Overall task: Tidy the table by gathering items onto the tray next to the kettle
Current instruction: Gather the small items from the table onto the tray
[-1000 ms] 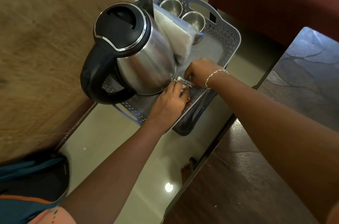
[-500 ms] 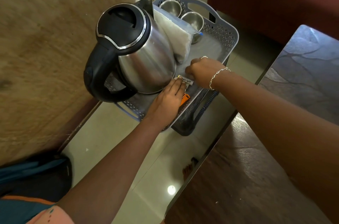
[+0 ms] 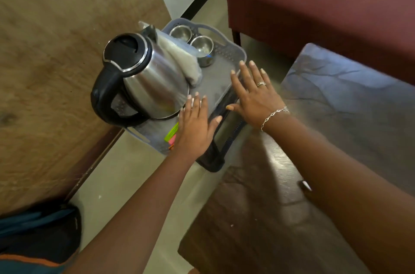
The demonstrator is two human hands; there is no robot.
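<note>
Ten straight fingers [image 3: 246,75] over tray [image 3: 215,85]

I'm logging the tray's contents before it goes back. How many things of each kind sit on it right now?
Kettle: 1
Steel cups: 2
Clear pouch: 1
Coloured sachets: 2 showing, green and pink; the left hand may hide more
Total: 6 visible on the tray
</note>
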